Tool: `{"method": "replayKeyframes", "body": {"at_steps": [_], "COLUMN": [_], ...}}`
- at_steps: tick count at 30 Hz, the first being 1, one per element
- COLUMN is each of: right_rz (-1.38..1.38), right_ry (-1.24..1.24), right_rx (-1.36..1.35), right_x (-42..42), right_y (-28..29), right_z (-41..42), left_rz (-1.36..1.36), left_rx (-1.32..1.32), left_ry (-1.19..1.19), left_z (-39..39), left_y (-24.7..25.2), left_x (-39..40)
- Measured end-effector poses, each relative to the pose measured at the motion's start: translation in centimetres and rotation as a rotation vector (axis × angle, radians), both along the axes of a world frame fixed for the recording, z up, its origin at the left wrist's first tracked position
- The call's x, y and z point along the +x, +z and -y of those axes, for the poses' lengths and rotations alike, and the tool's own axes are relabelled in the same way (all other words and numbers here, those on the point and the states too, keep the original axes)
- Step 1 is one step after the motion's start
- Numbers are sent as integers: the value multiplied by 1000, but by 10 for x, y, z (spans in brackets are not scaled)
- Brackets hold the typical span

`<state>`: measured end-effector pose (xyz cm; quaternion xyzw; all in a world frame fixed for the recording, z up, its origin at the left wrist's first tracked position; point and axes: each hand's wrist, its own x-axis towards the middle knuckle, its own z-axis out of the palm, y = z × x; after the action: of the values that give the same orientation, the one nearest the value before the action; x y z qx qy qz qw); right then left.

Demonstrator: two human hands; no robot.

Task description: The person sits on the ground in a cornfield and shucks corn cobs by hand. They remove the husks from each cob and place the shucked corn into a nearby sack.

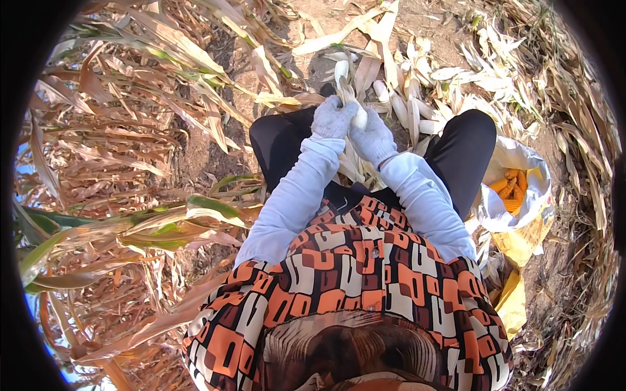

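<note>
Both of my hands wear pale knitted gloves and meet in front of my bent knees. Between them is a corn ear in its pale husk (360,117). My left hand (332,118) pinches the husk at the ear's left side. Around the ear's lower right side curls my right hand (373,138). Dry husk leaves (346,92) stick up above the gloves, and a whitish piece of husk or ear (341,72) lies just beyond. The fingertips are partly hidden, and no yellow kernels show on this ear.
By my right knee stands an open white-and-yellow sack (521,229) with several husked orange corn cobs (511,190) inside. Pale husks (415,105) are heaped beyond my right hand. Dry corn stalks (146,229) crowd the left side. Bare soil (313,24) shows ahead.
</note>
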<state>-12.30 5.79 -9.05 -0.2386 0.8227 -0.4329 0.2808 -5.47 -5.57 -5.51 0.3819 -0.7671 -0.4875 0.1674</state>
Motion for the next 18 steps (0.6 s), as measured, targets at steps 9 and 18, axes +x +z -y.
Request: {"method": "replayKeyframes", "body": {"at_steps": [9, 18], "right_rz": [93, 242], "right_ry": [43, -72], "right_rx": [-104, -357], "right_x": [7, -5], "right_y": [25, -15], "right_z": [-21, -15], "left_rz": [-58, -231], "left_rx": [1, 224], "left_ry": [27, 171], "left_z": [13, -2], "left_y": [-17, -34], "left_x": [-2, -23]}}
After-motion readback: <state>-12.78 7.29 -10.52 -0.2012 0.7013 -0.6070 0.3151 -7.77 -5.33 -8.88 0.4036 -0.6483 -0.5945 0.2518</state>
